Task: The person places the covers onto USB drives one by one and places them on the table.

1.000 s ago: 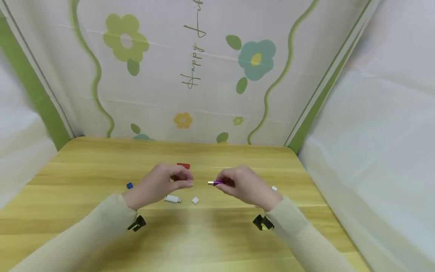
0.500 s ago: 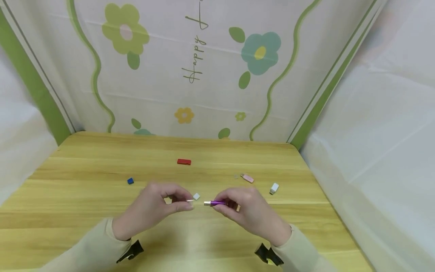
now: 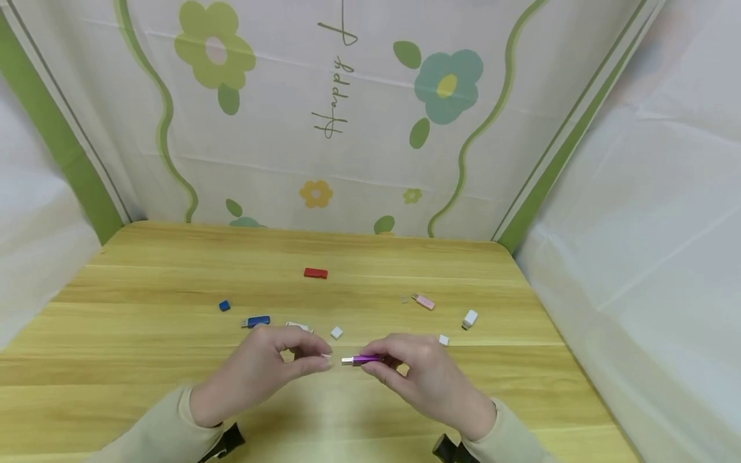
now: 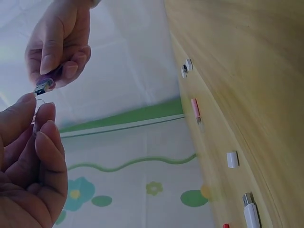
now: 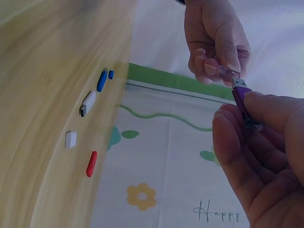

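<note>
My right hand (image 3: 428, 379) pinches a purple USB flash drive (image 3: 366, 360) between thumb and fingers, its metal plug pointing left. Facing it, my left hand (image 3: 263, 370) pinches a small clear cap (image 5: 228, 72), mostly covered by the fingertips. The cap's open side is right in front of the plug (image 5: 239, 82), with a narrow gap between them in the head view. Both hands are held above the wooden table, close together at its middle.
On the table (image 3: 173, 270) lie a blue flash drive (image 3: 256, 321), a blue cap (image 3: 224, 305), a partly hidden white drive (image 3: 300, 326), white caps (image 3: 336, 332), a red drive (image 3: 315, 273), a pink drive (image 3: 424, 301) beside a clear cap (image 3: 404, 299), and another white drive (image 3: 469, 319).
Both hands have moved lower in the head view, uncovering the red, blue and pink drives. The gap between the purple flash drive's plug and the clear cap has narrowed.
</note>
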The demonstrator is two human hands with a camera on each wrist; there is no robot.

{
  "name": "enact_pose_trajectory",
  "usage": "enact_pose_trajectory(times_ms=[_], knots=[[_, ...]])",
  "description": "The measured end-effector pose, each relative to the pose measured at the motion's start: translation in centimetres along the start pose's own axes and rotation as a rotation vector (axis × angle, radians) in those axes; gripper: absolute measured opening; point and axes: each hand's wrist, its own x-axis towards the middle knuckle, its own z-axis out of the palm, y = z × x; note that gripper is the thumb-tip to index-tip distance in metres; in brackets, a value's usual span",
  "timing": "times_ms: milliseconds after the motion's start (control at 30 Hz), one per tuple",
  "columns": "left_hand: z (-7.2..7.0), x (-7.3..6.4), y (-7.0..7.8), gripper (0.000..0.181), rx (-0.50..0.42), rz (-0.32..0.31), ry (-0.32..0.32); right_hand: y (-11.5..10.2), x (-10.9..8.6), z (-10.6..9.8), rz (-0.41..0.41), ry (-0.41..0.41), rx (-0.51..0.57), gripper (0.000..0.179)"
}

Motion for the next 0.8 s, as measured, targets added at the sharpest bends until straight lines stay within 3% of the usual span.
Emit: enact_pose_trajectory(times_ms=[433, 800], knots=[[0.33, -0.44, -0.1, 0.011, -0.01, 0.024, 0.014, 0.03, -0.35, 0.55, 0.046, 0.015, 0.057, 0.014], [0.6, -0.49, -0.15, 0.016, -0.011, 0.05, 0.011, 0.14, -0.47, 0.65, 0.037, 0.045, 0.052, 0.013]])
